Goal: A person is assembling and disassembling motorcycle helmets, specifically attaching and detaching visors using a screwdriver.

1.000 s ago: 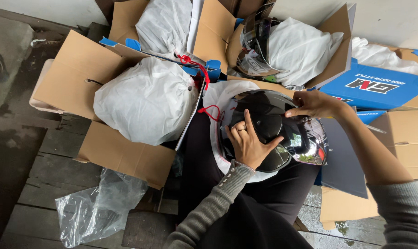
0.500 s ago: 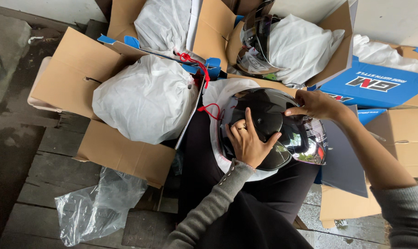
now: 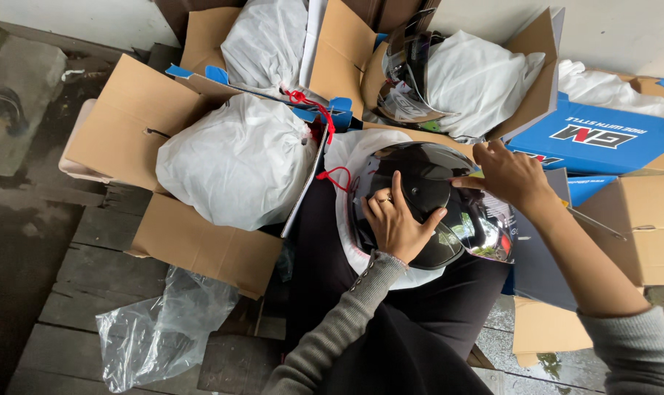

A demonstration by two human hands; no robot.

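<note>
Black helmet (image 3: 427,201) lies on the lap directly under the left hand (image 3: 396,223), spread flat on its shell, while the right hand (image 3: 509,175), fingers pinching, touches its upper rim, visor beneath that hand.

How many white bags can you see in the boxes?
3: one big white bag in the left box, one in the box behind it at the top, and one in the top right box beside a helmet visor. More white cloth lies elsewhere, so others may be hidden.
</note>
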